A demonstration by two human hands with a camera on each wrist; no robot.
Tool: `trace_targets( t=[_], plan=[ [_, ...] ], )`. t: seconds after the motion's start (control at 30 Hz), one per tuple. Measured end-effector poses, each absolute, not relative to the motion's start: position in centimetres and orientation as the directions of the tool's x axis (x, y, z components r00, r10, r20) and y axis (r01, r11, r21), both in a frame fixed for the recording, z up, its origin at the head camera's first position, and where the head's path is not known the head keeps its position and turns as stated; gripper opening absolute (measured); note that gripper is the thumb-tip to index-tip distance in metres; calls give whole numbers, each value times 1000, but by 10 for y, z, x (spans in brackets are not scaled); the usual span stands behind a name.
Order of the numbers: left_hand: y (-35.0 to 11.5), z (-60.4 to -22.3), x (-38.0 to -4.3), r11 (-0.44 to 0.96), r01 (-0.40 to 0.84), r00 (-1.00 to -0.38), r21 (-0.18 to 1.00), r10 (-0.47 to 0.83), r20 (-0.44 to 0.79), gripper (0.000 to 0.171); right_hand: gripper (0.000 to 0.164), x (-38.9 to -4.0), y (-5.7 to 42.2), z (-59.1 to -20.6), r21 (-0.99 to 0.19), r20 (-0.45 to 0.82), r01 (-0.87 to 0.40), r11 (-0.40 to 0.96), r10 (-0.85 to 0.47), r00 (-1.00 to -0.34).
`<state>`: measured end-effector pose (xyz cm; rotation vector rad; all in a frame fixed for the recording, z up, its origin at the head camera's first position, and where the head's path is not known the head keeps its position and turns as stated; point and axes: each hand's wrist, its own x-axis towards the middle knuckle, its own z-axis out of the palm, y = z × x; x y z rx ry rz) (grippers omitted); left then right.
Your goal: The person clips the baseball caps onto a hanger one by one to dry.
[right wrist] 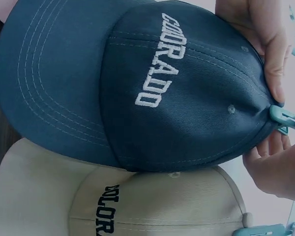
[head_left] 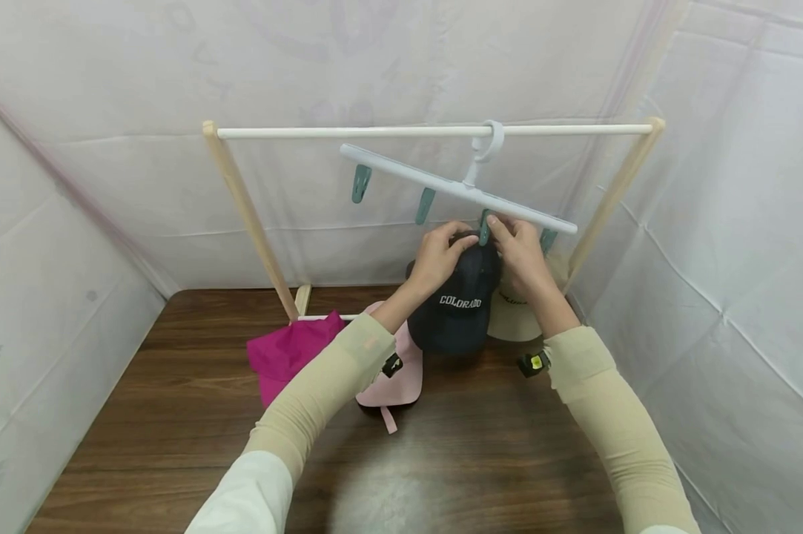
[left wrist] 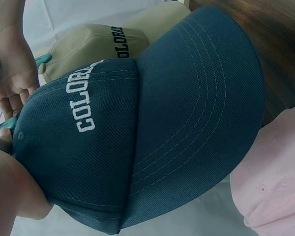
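A navy cap (head_left: pixel 451 326) with white COLORADO lettering hangs brim down below a pale blue clip hanger (head_left: pixel 408 172). My left hand (head_left: pixel 434 259) pinches the cap's crown between thumb and fingers. Beside it, my right hand (head_left: pixel 525 256) pinches a green clip (head_left: pixel 485 228) of the hanger. In the right wrist view, the end of that clip (right wrist: pixel 283 117) sits on the gathered top of the crown, close to my left thumb. Behind and to the right, a beige cap (head_left: pixel 513 326) with dark lettering hangs from another clip (right wrist: pixel 260 231).
The hanger hooks over the white bar (head_left: pixel 288 133) of a wooden-sided rack, tilted down to the right. Two more clips hang on its left half, holding nothing. A pink cap (head_left: pixel 408 378) and a magenta cap (head_left: pixel 293 354) lie on the brown table (head_left: pixel 194 415).
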<state>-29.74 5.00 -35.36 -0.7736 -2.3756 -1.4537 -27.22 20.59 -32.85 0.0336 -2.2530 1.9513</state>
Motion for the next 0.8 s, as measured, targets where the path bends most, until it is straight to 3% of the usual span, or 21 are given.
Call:
trace_targets(
  t=[0.8],
  plan=[
    [40, -360, -299, 323, 544, -827, 775, 363, 429, 27, 63, -275, 203, -338, -978, 138, -115, 173, 123, -983]
  ],
)
